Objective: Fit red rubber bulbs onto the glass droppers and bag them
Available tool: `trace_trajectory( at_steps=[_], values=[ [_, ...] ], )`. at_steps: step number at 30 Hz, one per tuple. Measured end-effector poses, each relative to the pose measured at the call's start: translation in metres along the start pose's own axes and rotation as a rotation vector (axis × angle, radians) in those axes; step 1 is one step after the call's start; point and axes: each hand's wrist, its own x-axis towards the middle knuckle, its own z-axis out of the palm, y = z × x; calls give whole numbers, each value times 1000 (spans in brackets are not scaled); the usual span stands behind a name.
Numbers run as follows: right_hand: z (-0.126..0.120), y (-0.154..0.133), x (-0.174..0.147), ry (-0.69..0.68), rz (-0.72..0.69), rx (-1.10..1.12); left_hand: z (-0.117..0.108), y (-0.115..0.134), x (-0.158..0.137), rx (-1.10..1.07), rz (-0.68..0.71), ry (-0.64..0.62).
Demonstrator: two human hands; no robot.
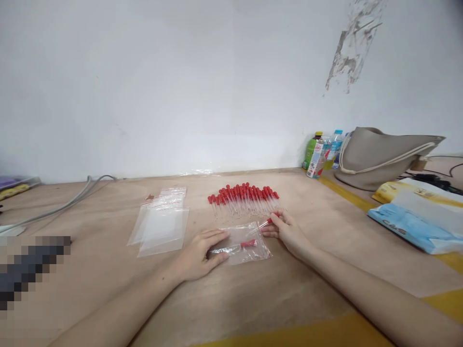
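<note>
A clear zip-lock bag [235,258] with a red closure strip lies flat, holding a dropper with a red bulb [248,244]. My left hand [202,253] holds the bag down at its left end, thumb and fingers apart on the plastic. At the bag's right end, my right hand [285,230] pinches another red-bulbed dropper [266,222], its clear tip at the bag's mouth. Behind the bag lies a spread pile of droppers [246,195], red bulbs facing the wall. To the left are several overlapping clear zip-lock bags [162,229].
Bottles [316,156] and a grey bag [379,159] stand at the back right. Blue and yellow tissue packs [408,226] lie on the right. Grey cables [77,193] cross the left side. A pixelated dark area covers the lower left. Yellow tape [336,190] marks the table.
</note>
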Motion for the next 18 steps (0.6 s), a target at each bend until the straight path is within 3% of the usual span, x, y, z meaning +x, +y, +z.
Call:
trace_trajectory(
  at_steps=[9,14,18],
  values=[
    [-17,-12,-2,-342,13,-482,0,-1,0,9,2,-6],
    [-11,1,-3,-287,-168,-502,1,-2,1,3,12,12],
    [-2,3,-4,-294,-133,-459,2,-1,2,-4,8,16]
  ],
)
